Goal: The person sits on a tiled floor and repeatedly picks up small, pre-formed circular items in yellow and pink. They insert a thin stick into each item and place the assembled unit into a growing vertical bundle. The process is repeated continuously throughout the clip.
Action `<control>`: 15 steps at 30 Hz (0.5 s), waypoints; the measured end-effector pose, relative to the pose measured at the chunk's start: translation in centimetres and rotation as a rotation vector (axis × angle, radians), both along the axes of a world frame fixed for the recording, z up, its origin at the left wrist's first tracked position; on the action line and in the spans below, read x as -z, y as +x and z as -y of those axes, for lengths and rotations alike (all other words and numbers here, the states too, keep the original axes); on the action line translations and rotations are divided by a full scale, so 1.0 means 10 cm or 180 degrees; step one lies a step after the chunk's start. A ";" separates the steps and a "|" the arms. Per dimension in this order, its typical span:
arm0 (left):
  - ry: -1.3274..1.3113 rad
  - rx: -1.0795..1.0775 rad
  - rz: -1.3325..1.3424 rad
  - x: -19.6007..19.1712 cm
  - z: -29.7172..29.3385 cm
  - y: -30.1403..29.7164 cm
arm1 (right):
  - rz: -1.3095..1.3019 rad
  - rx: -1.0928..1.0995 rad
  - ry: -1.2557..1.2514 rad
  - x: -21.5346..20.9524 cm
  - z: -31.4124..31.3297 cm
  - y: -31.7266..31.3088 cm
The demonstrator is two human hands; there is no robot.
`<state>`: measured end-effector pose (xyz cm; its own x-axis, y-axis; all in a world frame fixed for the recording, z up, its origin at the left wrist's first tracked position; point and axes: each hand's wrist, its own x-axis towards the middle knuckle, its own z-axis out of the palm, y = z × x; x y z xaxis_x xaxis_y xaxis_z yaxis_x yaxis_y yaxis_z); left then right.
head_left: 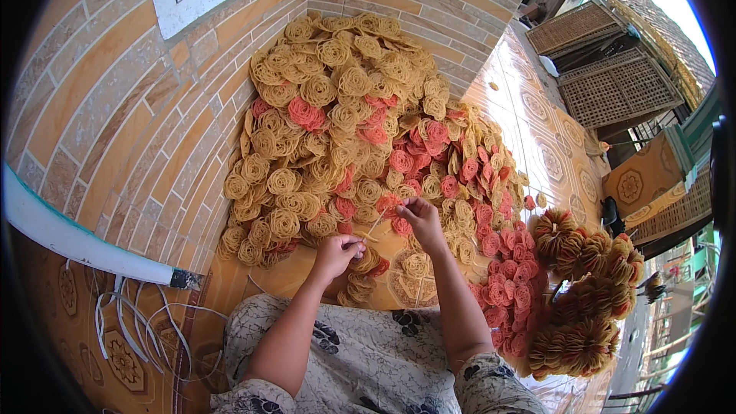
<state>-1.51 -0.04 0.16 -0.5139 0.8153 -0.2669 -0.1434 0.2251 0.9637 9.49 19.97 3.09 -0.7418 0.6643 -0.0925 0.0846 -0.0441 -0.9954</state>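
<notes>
My left hand (340,254) is closed in a pinch on a thin pale strip (376,224), which runs up toward my right hand. Beside its fingertips are a few stacked tan and red coiled discs (366,262); whether they are threaded on the strip I cannot tell. My right hand (422,224) is higher and to the right, its thumb and finger pinched at the edge of a red-orange coiled disc (387,203). Just ahead of both hands rises a large heap of tan lacy discs (284,180), mixed with pink-red ones (401,160).
Pink-red discs (502,291) spread over the tiled floor at right, beside bundled strings of discs (586,314). White strips (126,314) lie at lower left. Tiled walls (138,107) enclose the heap at left and back. Woven racks (613,84) lean at far right.
</notes>
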 end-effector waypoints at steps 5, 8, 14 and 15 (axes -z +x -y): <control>-0.0005 -0.0021 -0.0041 -0.01 0.00 0.01 | 0.0167 -0.0017 0.0281 -0.02 0.02 0.00; -0.0010 -0.0009 -0.0102 0.00 0.00 0.01 | 0.0251 -0.0035 0.0490 -0.04 0.02 0.01; -0.0037 -0.0001 -0.0208 0.03 -0.01 0.00 | 0.0467 -0.0044 0.0777 -0.05 0.01 0.01; -0.0034 -0.0012 -0.0195 0.03 -0.01 0.00 | 0.0521 -0.0045 0.0829 -0.06 0.02 0.01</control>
<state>-1.51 0.04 -0.17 -0.5325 0.8106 -0.2436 -0.0850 0.2351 0.9683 9.55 19.81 3.65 -0.7404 0.6710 -0.0395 0.2435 0.2130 -0.9462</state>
